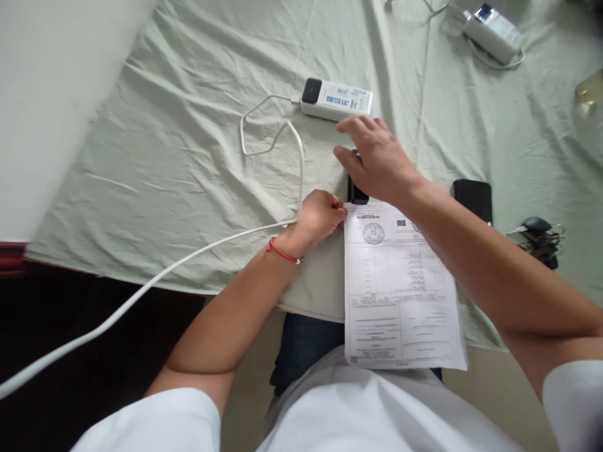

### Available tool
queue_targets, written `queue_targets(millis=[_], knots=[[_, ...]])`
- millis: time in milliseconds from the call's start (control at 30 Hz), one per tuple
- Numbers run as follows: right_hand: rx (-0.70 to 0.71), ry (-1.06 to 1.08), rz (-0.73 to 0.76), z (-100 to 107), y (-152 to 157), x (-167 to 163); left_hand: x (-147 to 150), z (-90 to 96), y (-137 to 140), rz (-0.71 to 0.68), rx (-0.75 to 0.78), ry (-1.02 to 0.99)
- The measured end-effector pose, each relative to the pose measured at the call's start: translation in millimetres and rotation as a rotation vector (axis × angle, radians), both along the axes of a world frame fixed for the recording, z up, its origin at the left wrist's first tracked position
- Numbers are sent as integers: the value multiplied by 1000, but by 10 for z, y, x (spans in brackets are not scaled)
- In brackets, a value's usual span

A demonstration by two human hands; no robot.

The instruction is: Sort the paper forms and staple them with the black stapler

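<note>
Printed paper (391, 301), the largest item in hand, with its upper end on the pale green tablecloth (202, 163) and its lower end running past the table edge above the lap. As a material it should prove light and limp, quick to crease or slide, and the overhanging end is likely to droop if unsupported; the sound place to take hold is the upper margin, where the cloth backs it, with little pressure. Right hand (379, 150), fingers spread and thumb apart, poised over the black device (358, 194), no grip visible; whether the palm touches it cannot be told. Left hand (320, 213), fingers curled, thumb and forefinger apparently closed on the paper's upper left corner. Black device, lying at the paper's top edge, probably rigid and heavier for its size than the paper, best steadied by its long sides. Hidden or unclear: the right upper margin of the paper, beneath the right forearm (490, 270); most of the black device, beneath the right hand, so that neither its kind nor whether the paper enters it can be determined; some left fingertips, turned under; the oval stamp (374, 233), distinct in outline but illegible; and the finest print, too blurred to read
</note>
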State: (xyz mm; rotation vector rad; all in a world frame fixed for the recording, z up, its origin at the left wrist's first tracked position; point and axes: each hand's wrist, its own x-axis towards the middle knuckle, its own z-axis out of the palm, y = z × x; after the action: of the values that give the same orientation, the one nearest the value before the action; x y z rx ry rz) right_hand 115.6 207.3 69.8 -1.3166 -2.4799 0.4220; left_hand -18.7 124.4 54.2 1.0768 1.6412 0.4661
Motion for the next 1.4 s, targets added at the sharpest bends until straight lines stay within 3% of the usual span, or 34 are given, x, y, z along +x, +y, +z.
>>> queue_targets(millis=[333, 600, 900, 1167, 1400], knots=[[-115, 49, 57, -490, 147, -66, -20, -87, 22, 25, 39, -153], [-134, 0, 85, -456, 251, -50, 16, -56, 83, 98, -25, -189], [-61, 68, -17, -633, 163, -101, 42, -42, 109, 141, -58, -239], [-77, -18, -58, -451, -16, -138, 31, 35, 76, 100, -66, -230], [-63, -23, -55, -535, 7, -141, 37, 21, 69, 119, -59, -211]])
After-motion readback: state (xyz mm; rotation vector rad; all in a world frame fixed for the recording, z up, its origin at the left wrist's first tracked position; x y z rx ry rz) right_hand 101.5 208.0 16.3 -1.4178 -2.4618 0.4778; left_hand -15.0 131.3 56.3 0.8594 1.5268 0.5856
